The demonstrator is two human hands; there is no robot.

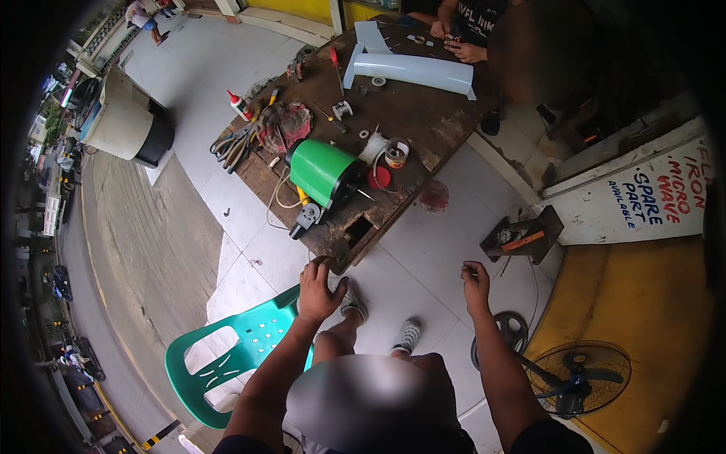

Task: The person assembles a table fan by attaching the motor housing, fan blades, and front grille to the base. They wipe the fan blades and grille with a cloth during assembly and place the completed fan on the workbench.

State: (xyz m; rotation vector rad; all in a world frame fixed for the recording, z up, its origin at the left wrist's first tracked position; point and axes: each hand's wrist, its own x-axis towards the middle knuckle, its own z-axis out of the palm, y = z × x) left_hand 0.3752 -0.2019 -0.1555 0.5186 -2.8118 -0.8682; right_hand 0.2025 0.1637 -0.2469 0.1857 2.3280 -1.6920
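One view: head-worn fisheye, left of a pair, looking steeply down and forward. Left hand (pixel 319 293) and right hand (pixel 476 287) sit near, below centre; table (pixel 427 121) is farther off, mostly above centre. Street (pixel 98 318) bends along left rim. Corners black.

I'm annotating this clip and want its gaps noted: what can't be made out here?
All in the head view:
Right hand: whether it holds anything small; its own curl hides the palm.
Left hand: whether it touches the wooden table; it overlaps the corner.
Teal plastic chair: right part, behind the left forearm.
Co-worker's hands: their item, too small.
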